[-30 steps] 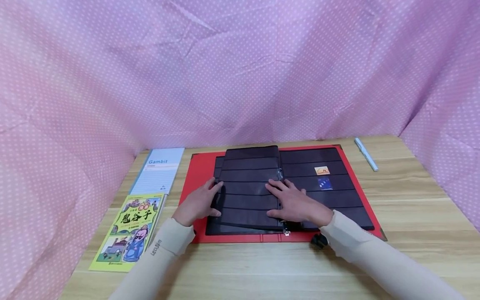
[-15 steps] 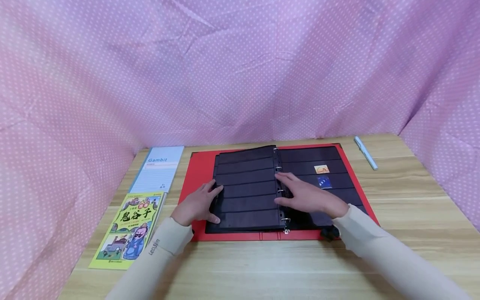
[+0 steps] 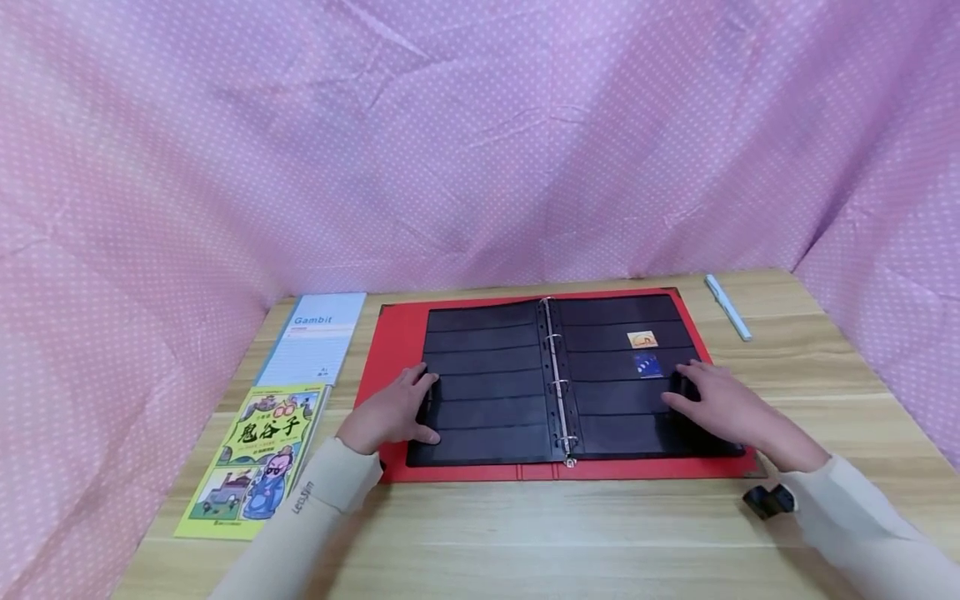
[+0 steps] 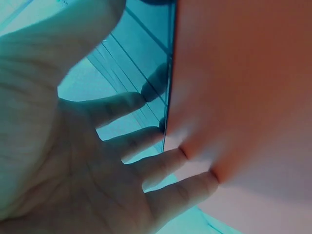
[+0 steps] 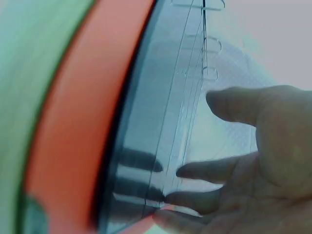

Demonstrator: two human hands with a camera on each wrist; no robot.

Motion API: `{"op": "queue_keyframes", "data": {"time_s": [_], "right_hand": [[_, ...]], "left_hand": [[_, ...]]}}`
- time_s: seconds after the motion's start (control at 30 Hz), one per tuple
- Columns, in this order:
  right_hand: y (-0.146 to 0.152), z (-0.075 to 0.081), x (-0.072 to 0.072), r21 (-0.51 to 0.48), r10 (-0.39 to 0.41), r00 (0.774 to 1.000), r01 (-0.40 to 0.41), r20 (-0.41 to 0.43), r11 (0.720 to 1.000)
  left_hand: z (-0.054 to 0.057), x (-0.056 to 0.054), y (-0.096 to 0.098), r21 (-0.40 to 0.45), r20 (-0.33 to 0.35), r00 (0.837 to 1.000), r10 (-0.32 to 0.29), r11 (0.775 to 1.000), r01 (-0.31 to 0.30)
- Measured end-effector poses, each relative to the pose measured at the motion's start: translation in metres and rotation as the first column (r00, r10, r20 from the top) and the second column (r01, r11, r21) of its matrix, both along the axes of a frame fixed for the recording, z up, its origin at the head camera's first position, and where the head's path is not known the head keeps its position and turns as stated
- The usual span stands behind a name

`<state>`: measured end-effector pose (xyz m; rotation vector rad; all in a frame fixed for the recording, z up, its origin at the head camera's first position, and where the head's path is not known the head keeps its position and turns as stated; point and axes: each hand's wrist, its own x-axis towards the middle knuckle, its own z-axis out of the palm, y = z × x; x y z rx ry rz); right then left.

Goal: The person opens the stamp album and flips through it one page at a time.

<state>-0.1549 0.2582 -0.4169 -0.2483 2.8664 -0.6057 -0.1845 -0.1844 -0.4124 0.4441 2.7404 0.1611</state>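
Note:
A red stamp album (image 3: 397, 342) lies spread on the table, its black pocket pages held by metal rings (image 3: 557, 387) in the middle. The right page (image 3: 611, 396) bears an orange-and-white stamp (image 3: 642, 340) and a dark blue stamp (image 3: 648, 365); no stamps show on the left page (image 3: 487, 375). My left hand (image 3: 386, 412) rests at the left page's outer edge, fingers spread; in the left wrist view its fingertips (image 4: 213, 176) reach the page edge and the red cover. My right hand (image 3: 723, 408) is over the right page's outer edge, fingers extended, holding nothing.
A yellow comic-style book (image 3: 251, 467) lies left of the album, overlapping a light blue Gambit notebook (image 3: 315, 337) behind it. At the back right is a pale blue pen (image 3: 727, 307). A pink dotted cloth (image 3: 480, 150) hangs behind the wooden table (image 3: 525, 542).
The black leaf under my right hand has settled flat on the left side, uncovering the rings. My right hand has moved from the middle to the right page's edge; the left has stayed.

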Motion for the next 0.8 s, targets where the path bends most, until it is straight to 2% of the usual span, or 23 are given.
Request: {"op": "queue_keyframes", "data": {"time_s": [0.1,0.33,0.5,0.67,0.8], "right_hand": [[0.006,0.0,-0.001,-0.007,-0.036,0.999,0.036,-0.009,0.999],[0.007,0.003,-0.008,-0.023,-0.026,0.996,0.025,-0.08,0.999],[0.006,0.006,-0.006,-0.059,-0.052,0.995,0.047,-0.091,0.997],[0.004,0.022,0.005,-0.129,-0.067,0.986,0.048,-0.152,0.991],[0.0,0.039,0.012,-0.21,-0.018,0.979,-0.025,-0.203,0.977]], "left_hand": [[0.002,0.001,0.0,-0.006,0.003,1.0,0.011,1.0,-0.011],[0.0,0.0,-0.003,-0.017,0.002,1.0,-0.001,1.0,0.001],[-0.001,0.0,-0.002,-0.02,0.012,1.0,0.0,1.0,0.0],[0.0,0.0,0.001,-0.01,0.013,1.0,-0.006,1.0,0.006],[0.0,0.001,0.002,-0.019,0.01,1.0,-0.012,1.0,0.012]]}}
